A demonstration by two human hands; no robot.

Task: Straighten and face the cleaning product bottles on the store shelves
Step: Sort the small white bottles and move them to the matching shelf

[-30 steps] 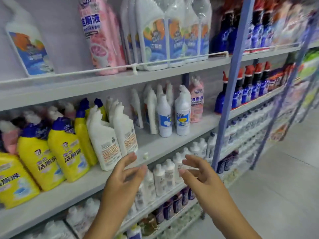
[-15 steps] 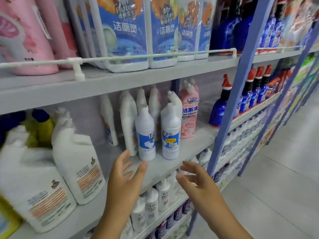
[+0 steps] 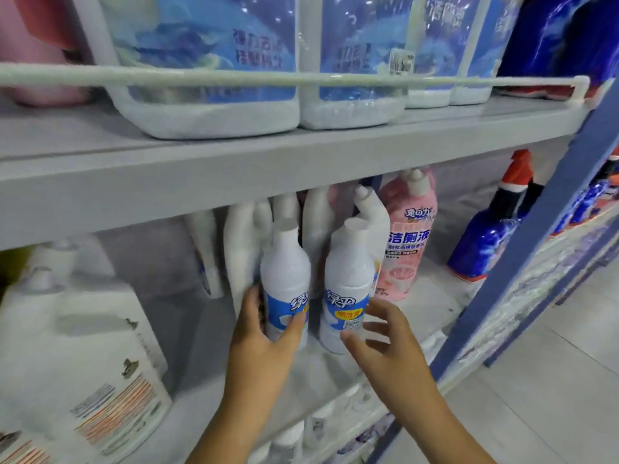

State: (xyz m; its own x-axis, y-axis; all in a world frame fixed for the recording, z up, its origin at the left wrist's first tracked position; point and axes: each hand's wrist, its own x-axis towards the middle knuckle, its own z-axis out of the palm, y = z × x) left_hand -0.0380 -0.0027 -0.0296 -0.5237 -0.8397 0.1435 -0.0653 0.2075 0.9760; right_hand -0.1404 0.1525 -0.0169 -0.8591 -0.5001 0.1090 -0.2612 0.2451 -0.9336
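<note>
Our left hand [image 3: 264, 333] curls round the lower label of the left white bottle [image 3: 284, 279] near the middle shelf [image 3: 335, 380] lip, while our right hand [image 3: 382, 336] hovers spread, fingertips at its twin [image 3: 348, 286]. We judge both rigid, slick and moderately heavy, best held low. Behind crowd white bottles [image 3: 248, 236] and a pink bottle [image 3: 407, 236]; bare board lies rightward.

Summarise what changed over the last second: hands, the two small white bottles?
Both hands reached forward to the two small white bottles. The left hand now grips the left white bottle; the right hand, fingers spread, is at the right white bottle, contact unclear. Both bottles stand upright where they were, as does the pink bottle behind.
</note>
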